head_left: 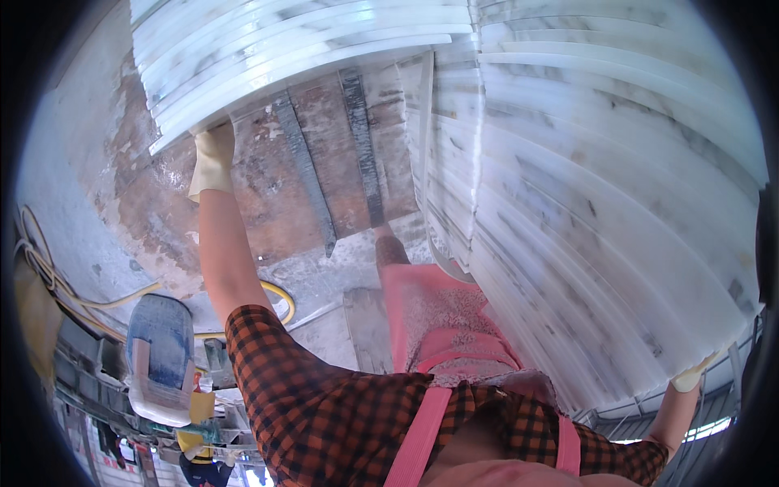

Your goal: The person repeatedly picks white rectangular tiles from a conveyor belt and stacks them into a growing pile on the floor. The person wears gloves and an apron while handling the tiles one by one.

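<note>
A person wearing a short-sleeved shirt (pixel 324 406) checked in orange and black, a pink apron (pixel 442 325) with pink shoulder straps, and pale yellow gloves on the left hand (pixel 213 158) and right hand (pixel 694 377).

Yellow hose (pixel 280 294) on the wet floor (pixel 81 162) — a person in jeans (pixel 162 341) nearby.

Stack of marble slabs (pixel 617 187) filling the right half, leaning edge-on. Second stack of slabs (pixel 284 57) at upper left, just beside the first. Between them, lower, a wooden pallet (pixel 324 178) with two dark strips across it. Left hand (pixel 213 158) gloved, touching the lower edge of the left stack. Right hand (pixel 694 377) at the lower right edge of the right stack. Hose (pixel 81 300) on the floor far left, a power tool (pixel 162 357) just below it.
</note>
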